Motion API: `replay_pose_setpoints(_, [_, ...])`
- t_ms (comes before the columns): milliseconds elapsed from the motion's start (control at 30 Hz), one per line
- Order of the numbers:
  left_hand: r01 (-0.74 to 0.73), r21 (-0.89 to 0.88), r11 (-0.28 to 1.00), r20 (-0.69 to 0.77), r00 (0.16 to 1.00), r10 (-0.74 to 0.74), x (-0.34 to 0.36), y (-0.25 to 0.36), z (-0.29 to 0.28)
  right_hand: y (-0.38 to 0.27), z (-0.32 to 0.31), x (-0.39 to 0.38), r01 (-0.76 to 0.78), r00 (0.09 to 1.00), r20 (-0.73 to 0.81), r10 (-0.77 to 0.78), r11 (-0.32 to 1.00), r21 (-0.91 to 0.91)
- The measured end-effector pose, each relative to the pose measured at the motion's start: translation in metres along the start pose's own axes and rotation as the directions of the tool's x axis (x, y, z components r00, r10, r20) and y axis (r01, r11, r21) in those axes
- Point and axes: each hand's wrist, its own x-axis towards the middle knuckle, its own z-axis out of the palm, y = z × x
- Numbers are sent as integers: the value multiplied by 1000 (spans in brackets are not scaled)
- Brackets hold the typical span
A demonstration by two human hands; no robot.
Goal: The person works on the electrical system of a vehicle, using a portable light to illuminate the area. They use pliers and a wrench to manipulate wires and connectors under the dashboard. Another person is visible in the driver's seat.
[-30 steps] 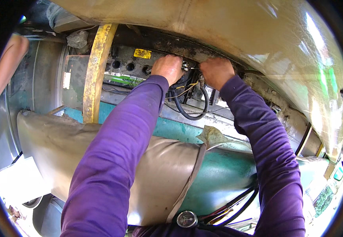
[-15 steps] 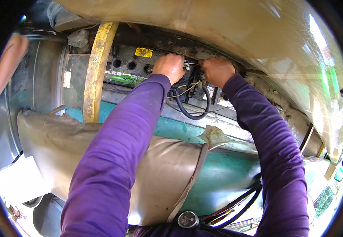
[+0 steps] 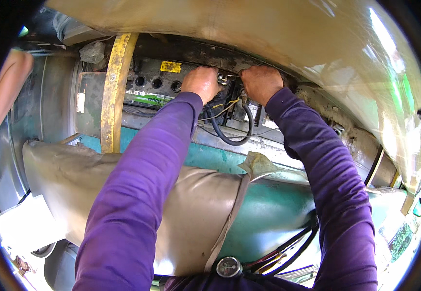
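Observation:
A dark battery (image 3: 145, 72) with a row of round open holes lies in a recess across the upper middle. At its right end my left hand (image 3: 201, 84) is closed, its fingers curled beside a small metal terminal clamp (image 3: 223, 77). What those fingers grip is hidden. My right hand (image 3: 262, 83), also closed, is just to the right. A thin metal tool (image 3: 233, 76) reaches from it toward the clamp; its far end and kind cannot be made out. Below the hands a thick black cable (image 3: 234, 142) loops down, with a thin yellow wire (image 3: 229, 106) near it.
A yellow metal bar (image 3: 112, 92) crosses the battery's left side. A brown padded cover (image 3: 200, 203) lies over a green surface (image 3: 273, 208) nearer me. A tan panel (image 3: 210, 19) arches above. A round gauge (image 3: 229, 266) is at the bottom. Someone's bare arm (image 3: 11, 87) shows at far left.
Both hands stay at the battery's right end, appearing slightly farther left as the whole view shifts a little. My right hand has tilted slightly; the thin tool remains between the hands.

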Motion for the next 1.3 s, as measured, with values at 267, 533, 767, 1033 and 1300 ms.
replay_pose_setpoints(267, [179,-135,974,113,980,-164,5,-1,-10,14,35,4,28,999,15,-31,986,163])
replay_pose_setpoints(533, [249,-108,963,84,967,-241,-1,6,-5,1,6,8,62,994,87,-66,997,56])
replay_pose_setpoints(767, [223,-175,959,54,975,-217,-3,1,-6,-85,-73,32,-212,959,192,207,977,4])
replay_pose_setpoints(1033, [258,-139,956,146,960,-237,1,5,-12,-11,-9,7,47,996,-68,-49,998,-28])
replay_pose_setpoints(1300, [225,-156,962,99,972,-212,3,1,-5,25,27,7,133,989,-73,-129,990,48])
